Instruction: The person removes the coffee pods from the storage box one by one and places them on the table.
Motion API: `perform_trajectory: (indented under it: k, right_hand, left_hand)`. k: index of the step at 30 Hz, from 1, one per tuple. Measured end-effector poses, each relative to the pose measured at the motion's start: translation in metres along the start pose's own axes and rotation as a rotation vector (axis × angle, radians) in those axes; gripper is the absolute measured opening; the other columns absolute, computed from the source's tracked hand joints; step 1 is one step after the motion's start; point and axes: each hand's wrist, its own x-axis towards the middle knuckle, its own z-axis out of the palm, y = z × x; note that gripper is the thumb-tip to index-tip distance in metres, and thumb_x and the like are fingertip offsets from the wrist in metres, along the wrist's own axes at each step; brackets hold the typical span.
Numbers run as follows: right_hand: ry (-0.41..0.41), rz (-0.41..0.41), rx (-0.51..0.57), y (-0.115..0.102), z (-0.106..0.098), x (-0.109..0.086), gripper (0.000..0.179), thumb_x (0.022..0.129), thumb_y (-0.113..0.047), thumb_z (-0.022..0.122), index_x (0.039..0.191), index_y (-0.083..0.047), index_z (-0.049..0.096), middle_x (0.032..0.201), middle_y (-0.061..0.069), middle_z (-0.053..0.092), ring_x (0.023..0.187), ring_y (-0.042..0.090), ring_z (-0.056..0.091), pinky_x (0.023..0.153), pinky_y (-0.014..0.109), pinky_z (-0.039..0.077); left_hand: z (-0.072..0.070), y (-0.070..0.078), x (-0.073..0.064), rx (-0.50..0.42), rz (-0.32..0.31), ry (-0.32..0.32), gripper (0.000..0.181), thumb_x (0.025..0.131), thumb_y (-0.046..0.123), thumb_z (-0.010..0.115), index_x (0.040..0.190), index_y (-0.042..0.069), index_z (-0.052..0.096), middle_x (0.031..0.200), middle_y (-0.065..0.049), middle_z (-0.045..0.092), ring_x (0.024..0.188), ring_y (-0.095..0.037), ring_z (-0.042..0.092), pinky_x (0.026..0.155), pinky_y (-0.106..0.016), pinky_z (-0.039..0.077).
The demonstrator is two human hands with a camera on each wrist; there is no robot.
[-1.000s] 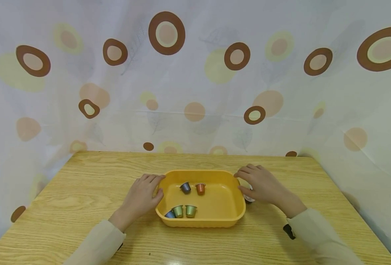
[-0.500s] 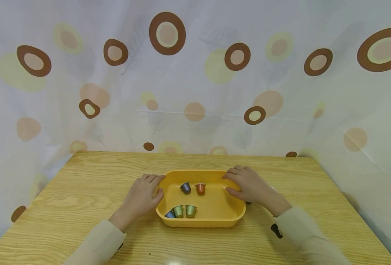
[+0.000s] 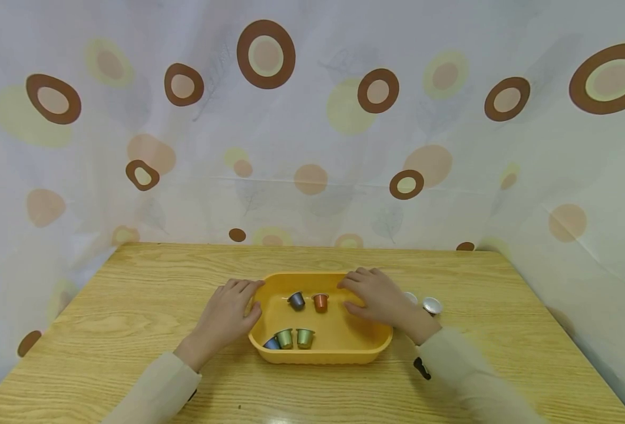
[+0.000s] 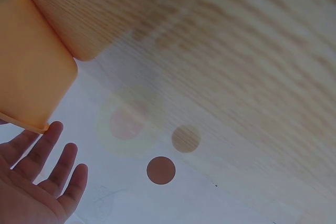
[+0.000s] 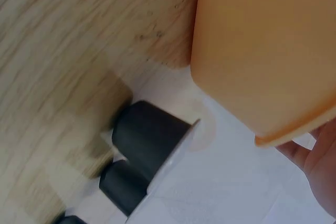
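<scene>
A yellow plastic bin [image 3: 323, 357] stands on the table. Lying inside it are coffee capsules: a dark blue one [image 3: 297, 301], a copper one [image 3: 320, 302], two green ones [image 3: 305, 338] and a partly hidden blue one [image 3: 272, 343]. My left hand [image 3: 227, 315] touches the bin's left rim, its fingers loosely spread in the left wrist view. Over the bin's right side reaches my right hand [image 3: 380, 300], thumb and fingers apart with nothing between them. In the right wrist view its fingers are partly hidden behind the bin's rim.
Right of the bin, behind my right wrist, black capsules [image 5: 149, 135] with silver lids [image 3: 432, 305] rest on the wooden table [image 3: 174, 277]. A patterned curtain [image 3: 312, 129] hangs at the back and along both sides.
My right hand has moved left from the bin's right rim to over its inside, uncovering silver-lidded capsules on the right. My left hand and the capsules in the bin have stayed put.
</scene>
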Motion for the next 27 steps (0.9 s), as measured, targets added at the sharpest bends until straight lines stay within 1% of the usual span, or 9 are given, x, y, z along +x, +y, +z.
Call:
perform_trajectory:
  k: [8, 12, 18, 27]
  right_hand:
    - [-0.018, -0.014, -0.050, -0.009, 0.008, 0.009, 0.030, 0.084, -0.031, 0.062, 0.109, -0.015, 0.062, 0.107, 0.000, 0.063, 0.099, 0.019, 0.057, 0.083, 0.040, 0.047]
    - [-0.027, -0.021, -0.037, -0.011, 0.011, 0.012, 0.030, 0.083, -0.030, 0.062, 0.110, -0.015, 0.062, 0.107, -0.001, 0.063, 0.099, 0.019, 0.056, 0.082, 0.040, 0.047]
    - [-0.048, -0.018, -0.003, -0.014, 0.016, 0.015, 0.031, 0.083, -0.027, 0.063, 0.111, -0.014, 0.060, 0.107, 0.000, 0.062, 0.100, 0.020, 0.056, 0.082, 0.042, 0.048]
    - [-0.066, -0.030, -0.042, -0.018, 0.020, 0.020, 0.035, 0.082, -0.029, 0.064, 0.113, -0.013, 0.059, 0.109, 0.001, 0.061, 0.103, 0.021, 0.057, 0.087, 0.041, 0.048]
  left_hand:
    - [-0.001, 0.001, 0.000, -0.006, 0.004, -0.003, 0.037, 0.085, 0.021, 0.058, 0.121, 0.013, 0.058, 0.112, -0.001, 0.063, 0.104, -0.022, 0.054, 0.087, -0.040, 0.046]
    - [-0.001, 0.001, 0.000, -0.003, 0.002, -0.005, 0.037, 0.085, 0.021, 0.058, 0.121, 0.013, 0.058, 0.112, -0.001, 0.063, 0.104, -0.022, 0.054, 0.087, -0.040, 0.046]
    - [0.000, 0.000, 0.000, 0.004, -0.005, -0.007, 0.037, 0.085, 0.022, 0.057, 0.121, 0.013, 0.058, 0.113, -0.001, 0.063, 0.105, -0.022, 0.054, 0.087, -0.040, 0.046]
    - [0.000, 0.000, 0.000, 0.003, -0.004, -0.005, 0.037, 0.085, 0.022, 0.057, 0.121, 0.013, 0.058, 0.113, -0.001, 0.063, 0.105, -0.022, 0.054, 0.087, -0.040, 0.046]
